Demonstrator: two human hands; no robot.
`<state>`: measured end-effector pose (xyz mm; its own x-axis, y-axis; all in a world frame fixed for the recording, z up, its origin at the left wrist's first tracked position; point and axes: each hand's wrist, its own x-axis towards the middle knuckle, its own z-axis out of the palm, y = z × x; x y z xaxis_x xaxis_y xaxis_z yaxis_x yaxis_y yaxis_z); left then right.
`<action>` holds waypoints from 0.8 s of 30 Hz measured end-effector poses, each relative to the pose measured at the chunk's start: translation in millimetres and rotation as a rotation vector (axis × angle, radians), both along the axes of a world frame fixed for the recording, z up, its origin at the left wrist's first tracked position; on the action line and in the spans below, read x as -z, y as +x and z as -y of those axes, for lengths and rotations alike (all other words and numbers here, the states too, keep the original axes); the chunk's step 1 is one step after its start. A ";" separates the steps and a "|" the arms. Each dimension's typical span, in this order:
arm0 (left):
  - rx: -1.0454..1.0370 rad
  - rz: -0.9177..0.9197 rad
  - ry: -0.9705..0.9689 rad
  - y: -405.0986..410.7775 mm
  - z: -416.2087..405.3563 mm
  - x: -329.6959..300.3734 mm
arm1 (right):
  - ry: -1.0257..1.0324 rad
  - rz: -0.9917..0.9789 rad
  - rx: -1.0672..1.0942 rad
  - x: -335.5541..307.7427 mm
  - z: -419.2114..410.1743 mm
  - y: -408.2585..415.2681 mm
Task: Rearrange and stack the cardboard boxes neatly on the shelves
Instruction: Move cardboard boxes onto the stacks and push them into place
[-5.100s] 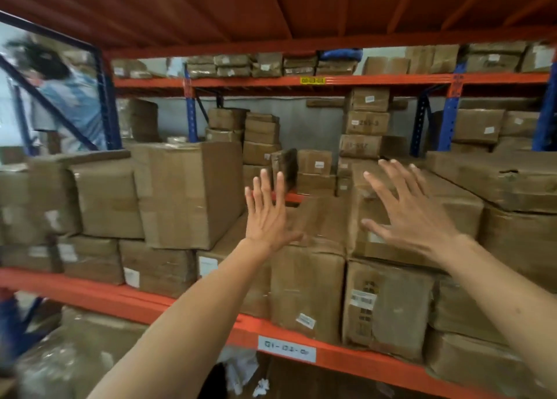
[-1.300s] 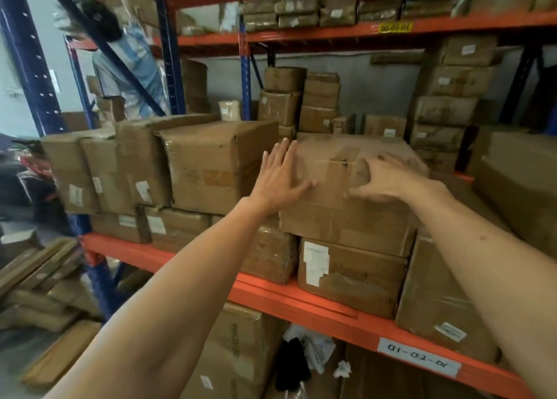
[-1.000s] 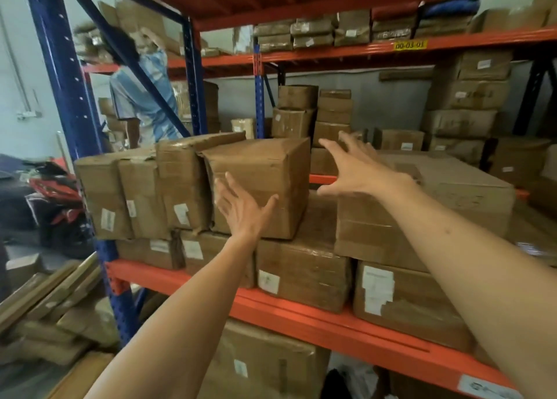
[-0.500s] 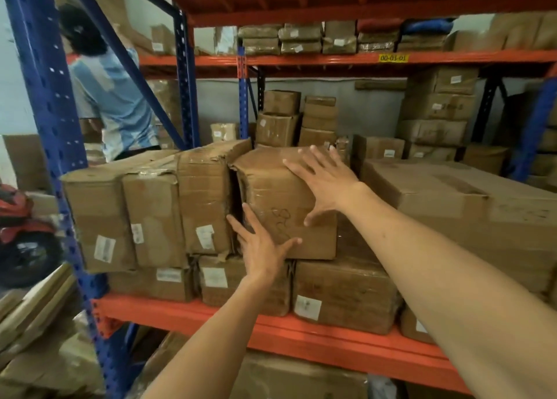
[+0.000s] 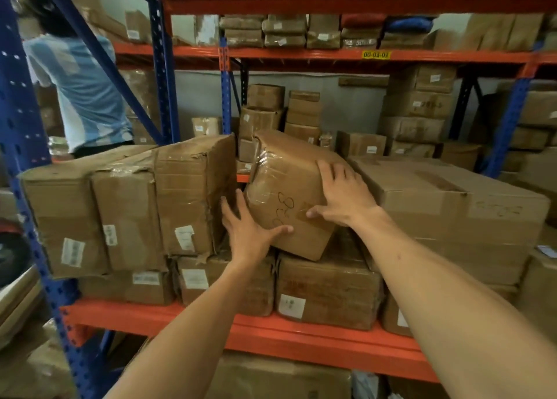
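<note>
A taped cardboard box (image 5: 287,187) with handwriting on its front sits tilted on the second layer of boxes on the orange shelf (image 5: 301,335). My left hand (image 5: 248,232) grips its lower left corner, thumb across the front. My right hand (image 5: 343,195) is spread over its right top edge and front. Left of it stand three upright boxes; the nearest one (image 5: 193,196) is dented and torn. A large flat box (image 5: 452,205) lies to its right.
A blue upright (image 5: 39,232) frames the shelf's left end. A person in a light blue striped shirt (image 5: 81,94) stands behind it. More boxes fill the rear rack (image 5: 419,112) and the upper shelf (image 5: 301,55). Flattened cardboard lies at lower left (image 5: 18,296).
Both hands left the large right box and moved left to the handwritten box. That box now tilts, its left side lifted away from the neighbouring box.
</note>
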<state>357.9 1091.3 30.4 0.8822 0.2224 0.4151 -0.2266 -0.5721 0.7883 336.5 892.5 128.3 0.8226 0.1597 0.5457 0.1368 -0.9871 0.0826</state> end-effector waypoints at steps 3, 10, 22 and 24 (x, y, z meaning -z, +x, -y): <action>0.062 -0.102 0.006 10.7 -2.3 -18.5 | 0.078 0.050 0.017 6.9 7.1 1.0; 0.121 0.026 0.088 11.9 -3.8 -61.1 | 0.361 0.079 0.030 22.9 18.6 -6.2; 0.142 0.230 0.929 3.5 47.0 -108.6 | 1.067 0.098 0.196 123.1 6.3 -29.6; 0.139 0.225 0.941 6.5 48.2 -109.9 | 1.044 0.124 0.200 121.2 4.8 -28.5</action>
